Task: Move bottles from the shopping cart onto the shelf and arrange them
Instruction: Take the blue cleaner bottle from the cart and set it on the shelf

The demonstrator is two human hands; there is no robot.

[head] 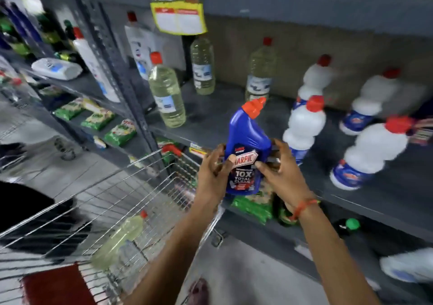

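I hold a blue Harpic bottle (pixel 247 145) with a red angled cap upright in front of the grey shelf's (pixel 234 117) front edge. My left hand (pixel 214 173) grips its left side and my right hand (pixel 280 171) its right side, thumbs on the label. The wire shopping cart (pixel 131 201) stands below left, with one pale yellow bottle (pixel 119 239) lying inside. On the shelf stand three pale yellow bottles (pixel 167 94) at the left and several white bottles (pixel 304 126) with red caps at the right.
A grey upright post (pixel 121 70) divides this shelf from the left bay, which holds white bottles and green packets (pixel 120 132). A yellow price tag (pixel 179 16) hangs from the shelf above. Green packets (pixel 255 207) and a green-capped bottle (pixel 351 224) sit on the lower shelf.
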